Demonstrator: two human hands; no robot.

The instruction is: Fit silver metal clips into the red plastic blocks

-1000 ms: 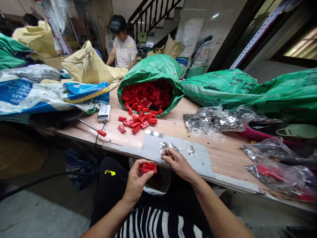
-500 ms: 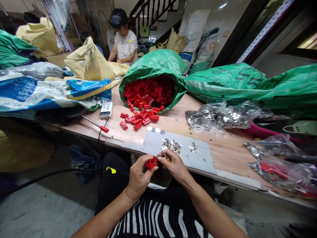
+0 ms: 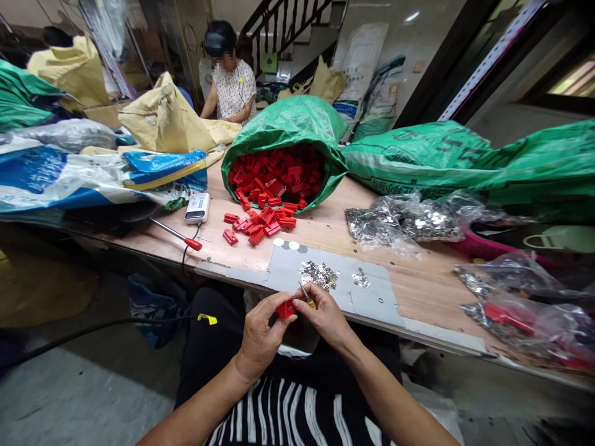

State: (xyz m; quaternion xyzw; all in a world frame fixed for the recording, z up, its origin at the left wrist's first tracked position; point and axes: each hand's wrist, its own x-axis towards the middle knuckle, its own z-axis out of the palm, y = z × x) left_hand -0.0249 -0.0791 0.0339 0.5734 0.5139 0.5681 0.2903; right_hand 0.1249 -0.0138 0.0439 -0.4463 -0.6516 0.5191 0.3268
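Two bare hands show on my feed, held close together at the near edge of the tabletop (image 3: 325,232). The left hand (image 3: 263,325) pinches a red plastic part (image 3: 284,309) between thumb and fingers, raised clear of any surface. The right hand (image 3: 325,319) is closed around a small tool (image 3: 312,304) with a yellow handle, its thin metal shaft poking up past the fingers. Those fingertips are right at the part's end; whether they touch it, I cannot tell from here. Just beyond, I see a gray mat (image 3: 379,296) bearing a heap of shiny metal pieces (image 3: 318,274), with a smaller heap (image 3: 361,277) to its right. Farther back, loose red parts (image 3: 260,224) lie before a green sack (image 3: 288,118), tipped toward me, its mouth full of more. Left of those I have a red-handled tool (image 3: 191,243) and a white device (image 3: 197,207) with a cable (image 3: 187,249).
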